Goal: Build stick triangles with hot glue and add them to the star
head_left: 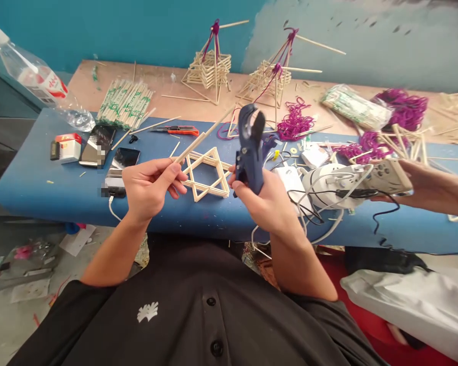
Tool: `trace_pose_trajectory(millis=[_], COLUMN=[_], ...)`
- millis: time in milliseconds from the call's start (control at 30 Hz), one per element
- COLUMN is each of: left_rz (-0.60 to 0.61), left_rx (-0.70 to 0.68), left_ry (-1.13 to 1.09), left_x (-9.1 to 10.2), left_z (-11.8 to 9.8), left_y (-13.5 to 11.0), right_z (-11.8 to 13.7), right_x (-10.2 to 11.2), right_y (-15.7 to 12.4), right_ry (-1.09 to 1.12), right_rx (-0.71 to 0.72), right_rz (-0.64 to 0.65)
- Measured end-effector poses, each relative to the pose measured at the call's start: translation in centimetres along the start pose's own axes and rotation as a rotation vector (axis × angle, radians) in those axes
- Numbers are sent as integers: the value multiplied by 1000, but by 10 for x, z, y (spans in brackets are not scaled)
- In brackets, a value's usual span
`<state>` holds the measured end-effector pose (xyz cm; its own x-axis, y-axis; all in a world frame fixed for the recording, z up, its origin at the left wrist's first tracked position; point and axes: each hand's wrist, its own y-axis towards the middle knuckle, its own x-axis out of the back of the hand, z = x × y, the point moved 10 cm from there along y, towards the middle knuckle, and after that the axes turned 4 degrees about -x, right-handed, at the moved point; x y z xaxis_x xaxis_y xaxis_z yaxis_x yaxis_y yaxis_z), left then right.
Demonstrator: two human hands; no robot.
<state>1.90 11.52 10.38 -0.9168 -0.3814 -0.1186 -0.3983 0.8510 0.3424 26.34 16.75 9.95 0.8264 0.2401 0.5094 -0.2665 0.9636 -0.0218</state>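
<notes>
My left hand [150, 185] is closed in a pinch on a long wooden chopstick [204, 135] that slants up to the right. My right hand [265, 201] grips a dark blue cutter [250, 147] held upright, its jaws open at the top beside the stick's upper part. Between my hands, on the blue table [34, 178], lies a star made of stacked wooden sticks [208, 173].
Phones [99, 145], a small red and white box [68, 147], an orange utility knife [177, 130] and wrapped chopsticks [125, 104] lie left. Two stick towers [209, 68] with purple cord stand behind. Another person's hand [423, 183] holds a device [385, 175] with cables at right. A plastic bottle [34, 76] is far left.
</notes>
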Motion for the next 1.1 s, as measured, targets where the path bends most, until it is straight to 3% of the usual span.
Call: trace_pose_trajectory(millis=[133, 400, 733, 967, 1100], left_rz=[18, 61, 173, 197, 190], left_rx=[-102, -252, -581, -478, -527], left_ry=[100, 304, 668, 711, 749], left_x=[-4, -3, -25, -21, -21], left_z=[-9, -22, -54, -45, -48], left_y=[2, -5, -12, -7, -9], right_z=[8, 17, 18, 16, 15], right_x=[-3, -10, -20, -19, -19], right_y=[-8, -5, -5, -6, -6], right_ry=[-139, -182, -186, -209, -262], right_rx=[10, 24, 15, 20, 44], right_rz=[39, 90, 157, 162, 121])
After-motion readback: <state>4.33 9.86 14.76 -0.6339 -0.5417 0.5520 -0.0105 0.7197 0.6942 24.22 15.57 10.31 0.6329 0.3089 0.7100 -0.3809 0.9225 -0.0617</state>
